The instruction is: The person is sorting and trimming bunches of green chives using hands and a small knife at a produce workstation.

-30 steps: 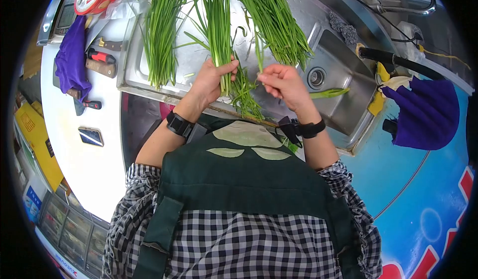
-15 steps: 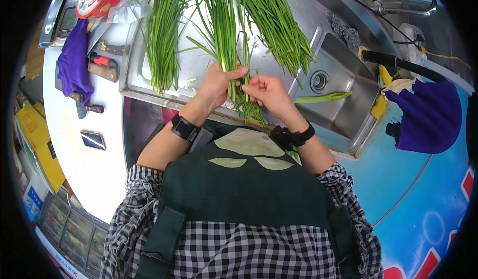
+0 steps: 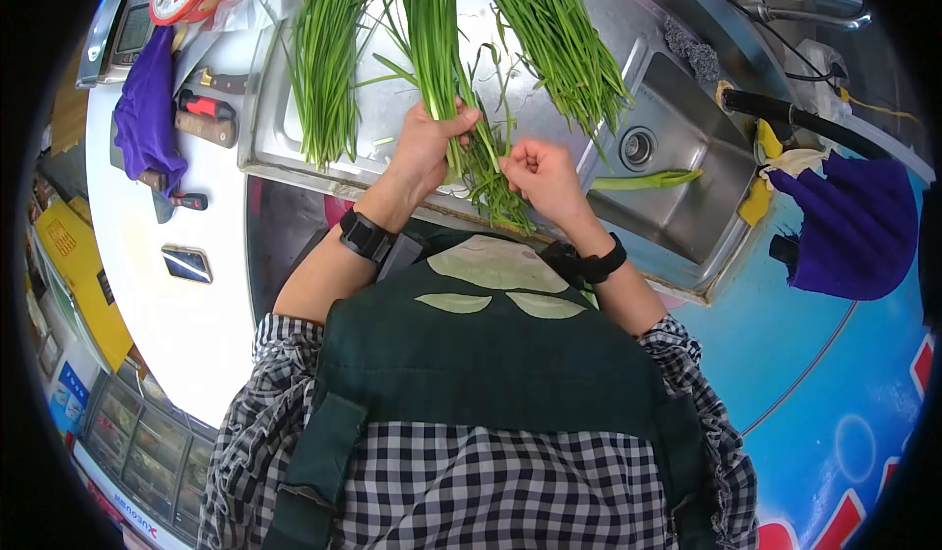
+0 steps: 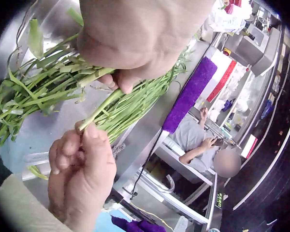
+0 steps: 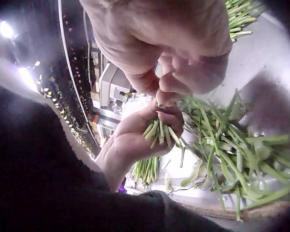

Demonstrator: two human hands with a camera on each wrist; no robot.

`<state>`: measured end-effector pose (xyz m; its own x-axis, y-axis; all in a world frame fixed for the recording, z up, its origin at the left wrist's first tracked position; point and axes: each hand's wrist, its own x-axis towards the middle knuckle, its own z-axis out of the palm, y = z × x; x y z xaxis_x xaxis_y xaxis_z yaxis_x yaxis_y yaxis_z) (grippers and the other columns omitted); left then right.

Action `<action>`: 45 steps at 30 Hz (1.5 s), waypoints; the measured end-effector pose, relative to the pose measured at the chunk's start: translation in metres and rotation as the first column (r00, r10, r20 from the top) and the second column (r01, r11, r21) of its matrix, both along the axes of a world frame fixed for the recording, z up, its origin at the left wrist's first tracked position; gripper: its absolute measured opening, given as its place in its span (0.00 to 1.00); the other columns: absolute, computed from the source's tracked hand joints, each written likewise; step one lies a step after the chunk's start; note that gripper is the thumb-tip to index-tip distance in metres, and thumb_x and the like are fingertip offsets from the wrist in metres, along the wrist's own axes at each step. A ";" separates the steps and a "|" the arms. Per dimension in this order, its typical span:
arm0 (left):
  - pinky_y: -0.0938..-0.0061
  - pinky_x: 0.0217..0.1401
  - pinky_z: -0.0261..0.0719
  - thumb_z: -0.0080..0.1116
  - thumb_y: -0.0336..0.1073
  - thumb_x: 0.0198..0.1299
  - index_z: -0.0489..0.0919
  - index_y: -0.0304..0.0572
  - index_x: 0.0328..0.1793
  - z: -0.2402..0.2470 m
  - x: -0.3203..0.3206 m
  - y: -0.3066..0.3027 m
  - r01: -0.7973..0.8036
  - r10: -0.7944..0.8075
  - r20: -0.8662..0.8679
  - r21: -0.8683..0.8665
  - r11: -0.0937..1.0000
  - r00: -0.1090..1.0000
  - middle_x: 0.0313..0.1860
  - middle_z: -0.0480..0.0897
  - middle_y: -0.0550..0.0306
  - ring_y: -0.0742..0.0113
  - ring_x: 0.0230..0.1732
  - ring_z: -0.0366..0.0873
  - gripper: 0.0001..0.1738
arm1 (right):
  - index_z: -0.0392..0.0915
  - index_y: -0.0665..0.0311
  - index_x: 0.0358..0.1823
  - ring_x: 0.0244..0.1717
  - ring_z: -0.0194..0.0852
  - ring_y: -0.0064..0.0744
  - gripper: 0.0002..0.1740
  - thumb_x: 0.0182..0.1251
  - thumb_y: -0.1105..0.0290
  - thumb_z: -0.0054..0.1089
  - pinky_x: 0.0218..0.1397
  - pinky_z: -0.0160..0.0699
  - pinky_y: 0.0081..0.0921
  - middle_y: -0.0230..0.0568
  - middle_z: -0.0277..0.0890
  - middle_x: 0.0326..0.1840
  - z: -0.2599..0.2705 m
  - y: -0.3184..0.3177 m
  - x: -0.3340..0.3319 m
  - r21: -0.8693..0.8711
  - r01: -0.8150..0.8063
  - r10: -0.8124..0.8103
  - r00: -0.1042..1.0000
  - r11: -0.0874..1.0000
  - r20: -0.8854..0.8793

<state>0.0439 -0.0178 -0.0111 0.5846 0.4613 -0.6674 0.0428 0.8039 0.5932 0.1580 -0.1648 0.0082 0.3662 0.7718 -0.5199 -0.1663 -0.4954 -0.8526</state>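
My left hand (image 3: 424, 146) grips a bunch of green chives (image 3: 429, 45) near the pale stem ends, over the sink's metal drainboard (image 3: 378, 108). The cut-looking ends poke out of that fist in the right wrist view. To its right, my right hand (image 3: 548, 185) pinches the end of a single chive stalk (image 4: 100, 107) between thumb and curled fingers. The stalk's other end reaches the left hand. Under and between both hands lies a heap of loose, limp leaves (image 3: 502, 197) at the drainboard's front edge.
Chive bunches lie on the left (image 3: 329, 69) and right (image 3: 569, 50) of the drainboard. The sink basin (image 3: 677, 197) holds a green leaf (image 3: 653, 180). Knives (image 3: 208, 128), a purple cloth (image 3: 149, 108) and a phone (image 3: 186, 264) lie on the white counter. A person (image 4: 198, 145) stands across the room.
The right hand first held a stalk apart, moved in to the bunch beside the left hand, and is now slightly away again with a stalk. The left hand keeps its grip.
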 end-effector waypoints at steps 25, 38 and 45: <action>0.81 0.32 0.75 0.63 0.27 0.57 0.76 0.38 0.47 0.008 -0.002 0.004 0.074 -0.051 0.155 -0.150 0.986 0.987 0.32 0.77 0.62 0.73 0.31 0.75 0.12 | 0.77 0.70 0.33 0.13 0.69 0.21 0.09 0.58 0.70 0.64 0.15 0.62 0.16 0.35 0.75 0.17 0.028 0.019 0.041 -0.084 0.131 -0.140 0.984 0.988 -0.109; 0.82 0.29 0.71 0.61 0.28 0.59 0.76 0.40 0.39 0.009 0.012 0.003 0.073 -0.055 0.150 -0.114 0.991 0.987 0.40 0.81 0.51 0.75 0.31 0.74 0.06 | 0.77 0.67 0.34 0.15 0.61 0.12 0.07 0.63 0.70 0.60 0.17 0.56 0.11 0.29 0.73 0.18 0.020 0.012 0.012 -0.068 0.036 -0.053 0.958 0.997 -0.281; 0.80 0.30 0.70 0.63 0.25 0.56 0.75 0.42 0.38 0.006 0.009 0.001 0.019 -0.004 0.122 -0.129 0.991 0.992 0.31 0.78 0.61 0.73 0.32 0.75 0.08 | 0.77 0.65 0.34 0.15 0.61 0.10 0.06 0.66 0.69 0.59 0.17 0.56 0.10 0.28 0.73 0.18 0.013 0.013 0.004 -0.008 0.043 -0.044 0.985 0.999 -0.166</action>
<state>0.0529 -0.0172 -0.0050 0.6699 0.3683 -0.6447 -0.0136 0.8743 0.4853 0.1622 -0.1519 0.0208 0.3077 0.7545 -0.5796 -0.3270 -0.4882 -0.8091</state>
